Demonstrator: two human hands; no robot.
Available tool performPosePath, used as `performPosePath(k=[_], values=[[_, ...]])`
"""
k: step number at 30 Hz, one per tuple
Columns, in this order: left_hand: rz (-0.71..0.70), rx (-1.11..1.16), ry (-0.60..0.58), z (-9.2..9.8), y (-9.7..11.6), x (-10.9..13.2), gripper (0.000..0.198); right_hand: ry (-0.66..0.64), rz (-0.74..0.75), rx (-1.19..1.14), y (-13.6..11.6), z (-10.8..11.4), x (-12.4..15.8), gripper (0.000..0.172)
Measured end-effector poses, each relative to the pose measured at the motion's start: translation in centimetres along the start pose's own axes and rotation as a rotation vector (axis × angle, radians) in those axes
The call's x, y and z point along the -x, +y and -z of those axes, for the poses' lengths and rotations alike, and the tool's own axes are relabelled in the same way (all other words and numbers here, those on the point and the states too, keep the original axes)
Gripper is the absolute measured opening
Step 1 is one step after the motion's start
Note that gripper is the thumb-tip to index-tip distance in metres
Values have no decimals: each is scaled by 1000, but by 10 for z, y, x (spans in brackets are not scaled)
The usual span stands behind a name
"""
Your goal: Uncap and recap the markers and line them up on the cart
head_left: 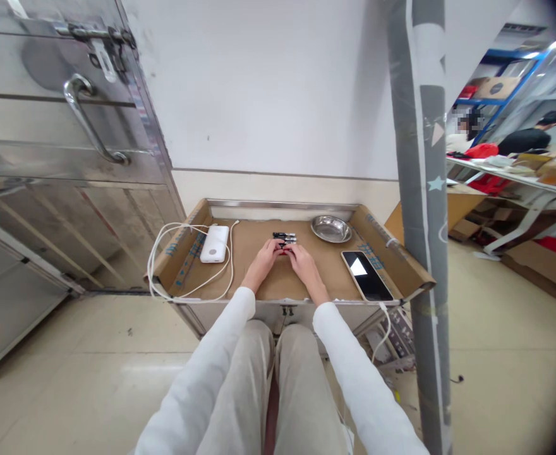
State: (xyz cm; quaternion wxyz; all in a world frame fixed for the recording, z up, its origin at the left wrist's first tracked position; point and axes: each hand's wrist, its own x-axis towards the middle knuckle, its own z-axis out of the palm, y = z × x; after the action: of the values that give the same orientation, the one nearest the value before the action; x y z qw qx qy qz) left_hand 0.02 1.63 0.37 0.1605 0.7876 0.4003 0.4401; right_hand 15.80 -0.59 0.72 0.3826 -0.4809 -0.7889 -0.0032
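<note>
Hands [263, 260] partly hide dark rods [282, 235] (power bank [214, 244] left; bowl [331, 229], phone [373, 284] right).

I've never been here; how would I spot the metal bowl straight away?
Find the cardboard-lined tabletop in front of the white wall. Near its far right corner, beyond the phone, sits the metal bowl. It is round, shallow and shiny silver, unlike the flat, rectangular phone.

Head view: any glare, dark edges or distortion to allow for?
Head view: white glare on the phone, bright highlights in the metal bowl; blackened right corners; the door leans, probably wide-angle stretch; small dark items by the left hand and right hand lack fine detail.
</note>
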Motion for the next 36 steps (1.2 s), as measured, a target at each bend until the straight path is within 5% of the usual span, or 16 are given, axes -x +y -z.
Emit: performPosePath(k=[7,13,19,26,31,36], values=[[18,-29,3,-1,-1,0,25,-11,-40,36,1,1,0,26],[-124,-311,-149,5,9,-1,18,150,-193,163,6,1,0,31],[-122,-249,-205,1,0,-2,18,144,-256,240,6,3,1,30],[-48,-325,-41,1,2,-3,19,92,-237,274,4,3,1,28],[-64,-403,-54,4,6,-4,18,28,-146,209,0,3,0,30],[21,-556,3,4,6,-5,20,-62,-43,36,-6,4,-2,60]])
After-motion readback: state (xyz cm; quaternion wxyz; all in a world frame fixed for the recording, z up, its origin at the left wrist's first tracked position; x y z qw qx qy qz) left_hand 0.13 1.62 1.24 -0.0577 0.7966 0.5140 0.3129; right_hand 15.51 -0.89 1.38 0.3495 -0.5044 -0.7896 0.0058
